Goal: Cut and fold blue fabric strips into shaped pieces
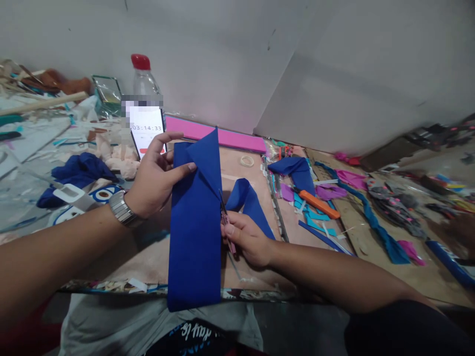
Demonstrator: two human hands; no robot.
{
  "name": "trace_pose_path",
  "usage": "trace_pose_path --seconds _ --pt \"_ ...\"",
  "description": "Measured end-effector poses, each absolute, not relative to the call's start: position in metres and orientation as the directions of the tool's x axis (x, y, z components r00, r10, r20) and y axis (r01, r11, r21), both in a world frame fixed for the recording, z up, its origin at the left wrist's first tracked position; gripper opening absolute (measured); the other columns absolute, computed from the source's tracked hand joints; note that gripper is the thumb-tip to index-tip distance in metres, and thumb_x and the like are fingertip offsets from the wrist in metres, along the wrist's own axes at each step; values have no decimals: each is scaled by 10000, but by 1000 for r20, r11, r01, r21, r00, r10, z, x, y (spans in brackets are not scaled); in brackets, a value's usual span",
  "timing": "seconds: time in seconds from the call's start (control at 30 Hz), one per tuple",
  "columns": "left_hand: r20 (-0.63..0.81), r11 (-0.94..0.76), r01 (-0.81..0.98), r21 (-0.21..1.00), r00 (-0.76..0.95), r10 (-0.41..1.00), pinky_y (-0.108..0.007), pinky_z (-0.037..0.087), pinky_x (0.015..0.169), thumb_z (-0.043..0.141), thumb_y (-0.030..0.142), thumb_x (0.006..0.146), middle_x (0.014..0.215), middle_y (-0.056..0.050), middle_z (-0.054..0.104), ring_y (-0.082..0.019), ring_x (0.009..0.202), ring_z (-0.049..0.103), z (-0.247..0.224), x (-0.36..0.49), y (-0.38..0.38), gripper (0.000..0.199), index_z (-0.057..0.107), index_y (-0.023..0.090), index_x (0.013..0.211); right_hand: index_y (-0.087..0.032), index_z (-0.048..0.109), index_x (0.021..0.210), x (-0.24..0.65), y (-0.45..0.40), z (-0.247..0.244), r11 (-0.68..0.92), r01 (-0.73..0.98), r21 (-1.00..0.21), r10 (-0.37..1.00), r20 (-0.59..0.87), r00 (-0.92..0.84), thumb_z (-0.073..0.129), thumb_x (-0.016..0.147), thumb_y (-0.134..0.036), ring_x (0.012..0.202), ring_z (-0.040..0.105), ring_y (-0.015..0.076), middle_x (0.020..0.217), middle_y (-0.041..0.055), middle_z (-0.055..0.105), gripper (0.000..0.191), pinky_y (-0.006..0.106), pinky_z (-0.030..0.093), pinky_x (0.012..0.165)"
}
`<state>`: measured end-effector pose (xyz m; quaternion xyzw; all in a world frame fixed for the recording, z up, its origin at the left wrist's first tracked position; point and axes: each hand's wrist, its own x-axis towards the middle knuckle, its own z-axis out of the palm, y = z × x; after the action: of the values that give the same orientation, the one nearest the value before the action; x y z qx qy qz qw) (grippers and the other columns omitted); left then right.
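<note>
My left hand (159,173) grips a long blue fabric strip (195,237), thumb on the near face and fingers mostly behind it. The strip hangs over the table's front edge, and its upper end is folded to a point. My right hand (247,237) is closed around a small pair of scissors (227,228) with pinkish handles. Their blades point up against the strip's right edge, near the fold; whether they are apart I cannot make out. Behind the right hand, another blue fabric piece (243,195) lies bent on the table.
A phone (148,126) showing a timer leans by a red-capped bottle (143,74). Pink foam strips (230,137) lie along the wall. To the right are an orange cutter (319,203) and blue fabric (297,170). Crumpled dark blue cloth (83,170) and scraps cover the left side.
</note>
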<state>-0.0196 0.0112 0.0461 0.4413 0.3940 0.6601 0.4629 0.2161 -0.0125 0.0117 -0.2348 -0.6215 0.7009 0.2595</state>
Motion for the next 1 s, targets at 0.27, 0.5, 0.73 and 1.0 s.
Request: trace_pose_path --seconds 0.27,0.5,0.73,1.0 --pt "268 -297 -175 939 -168 949 -271 557 758 887 250 709 944 -5 708 -148 826 658 48 -24 15 365 670 231 1002 -184 539 852 218 -12 10 -125 -22 -992 623 -62 -780 637 937 -694 520 440 71 666 -54 505 526 184 349 454" --pt "318 -336 -150 930 -128 939 -277 485 846 863 162 751 964 16 650 -150 943 600 64 -27 13 319 644 242 969 -191 534 837 219 -13 5 -180 7 -984 629 -121 -768 659 891 -738 502 452 71 629 -60 517 564 177 345 436" --pt "348 -365 -82 928 -167 922 -244 428 768 749 62 768 903 23 592 -121 865 533 81 -22 6 275 646 230 960 -214 491 856 220 -16 6 -251 25 -968 582 -171 -795 658 879 -746 415 464 72 527 -97 513 559 156 334 372" --pt "317 -312 119 943 -29 948 -236 492 764 775 41 736 1082 24 674 -138 924 606 87 -45 0 486 614 291 1121 -197 502 789 221 -15 18 -209 -23 -978 476 -81 -876 673 903 -691 412 491 61 527 -81 552 535 149 346 387"
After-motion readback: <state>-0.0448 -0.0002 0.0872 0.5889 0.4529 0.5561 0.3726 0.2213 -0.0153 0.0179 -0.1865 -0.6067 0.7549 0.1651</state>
